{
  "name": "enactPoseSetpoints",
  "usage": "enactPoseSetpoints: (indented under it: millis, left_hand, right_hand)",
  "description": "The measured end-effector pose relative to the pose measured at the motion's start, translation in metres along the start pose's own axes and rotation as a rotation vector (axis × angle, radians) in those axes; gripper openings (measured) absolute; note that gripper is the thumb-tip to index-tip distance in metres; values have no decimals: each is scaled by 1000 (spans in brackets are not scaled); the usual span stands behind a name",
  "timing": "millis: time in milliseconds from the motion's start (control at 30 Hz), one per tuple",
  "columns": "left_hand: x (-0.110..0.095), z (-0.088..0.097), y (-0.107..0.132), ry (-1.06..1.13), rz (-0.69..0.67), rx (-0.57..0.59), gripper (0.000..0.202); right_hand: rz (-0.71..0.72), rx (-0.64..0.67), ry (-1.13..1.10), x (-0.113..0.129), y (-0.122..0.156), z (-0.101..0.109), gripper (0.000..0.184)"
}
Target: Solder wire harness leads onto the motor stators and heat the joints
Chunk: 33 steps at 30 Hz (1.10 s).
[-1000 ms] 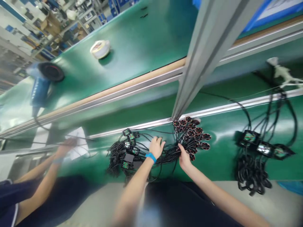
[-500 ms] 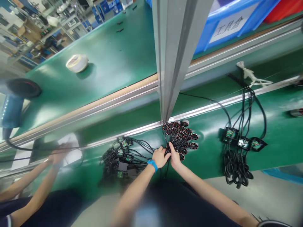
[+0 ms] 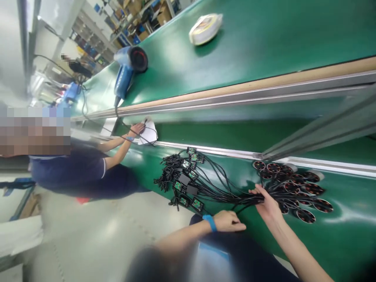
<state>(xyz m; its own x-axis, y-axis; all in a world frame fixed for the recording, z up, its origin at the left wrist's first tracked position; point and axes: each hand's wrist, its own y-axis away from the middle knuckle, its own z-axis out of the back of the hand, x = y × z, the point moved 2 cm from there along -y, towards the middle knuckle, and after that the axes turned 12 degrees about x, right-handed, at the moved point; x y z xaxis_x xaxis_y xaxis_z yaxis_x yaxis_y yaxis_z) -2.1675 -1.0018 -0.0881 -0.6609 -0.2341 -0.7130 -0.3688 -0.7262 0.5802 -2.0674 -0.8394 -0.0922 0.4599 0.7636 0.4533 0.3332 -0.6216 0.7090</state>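
Observation:
A bundle of black wires (image 3: 223, 192) lies on the green bench mat (image 3: 346, 235), joining small circuit boards (image 3: 188, 180) on the left to several round motors with copper windings (image 3: 293, 188) on the right. My right hand (image 3: 267, 205) is closed around the wires just left of the motors. My left hand (image 3: 227, 221), with a blue wristband, rests at the bench's near edge just below the bundle. Its fingers are pressed together and point right; I cannot make out anything in them.
An aluminium rail (image 3: 235, 152) and a slanted post (image 3: 317, 133) run behind the motors. On the raised green belt (image 3: 279, 47) lie a blue heat gun (image 3: 125, 74) and a tape roll (image 3: 205, 27). A co-worker in dark clothes (image 3: 73, 168) sits left, hand (image 3: 136, 129) on white paper (image 3: 149, 133).
My view has swung left and nearer. My left hand has left the bundle and dropped to the bench edge. My right hand still grips the wires by the motors.

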Motion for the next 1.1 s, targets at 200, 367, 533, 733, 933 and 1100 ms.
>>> enactPoseSetpoints:
  millis: [200,367,533,733,933,1100]
  left_hand:
    - [19,-33,-24,286,51,117,30]
    - [31,-27,3,281,209,-198,58]
    - [75,4,60,209,257,-412,49]
    - [97,22,63,315,243,-497,35]
    - [77,-31,65,646,416,-723,23]
    - [98,-49,106,1055,514,-967,61]
  right_hand:
    - [-101,-30,-128,11,3,-16,29]
    - [-160,-63,-182,23,10,-23,31]
    - [-195,-90,-209,24,10,-25,32]
    - [-189,-97,-194,23,6,-23,30]
    - [-157,-71,-153,23,5,-22,30]
    - [-117,-62,-131,23,2,-21,31]
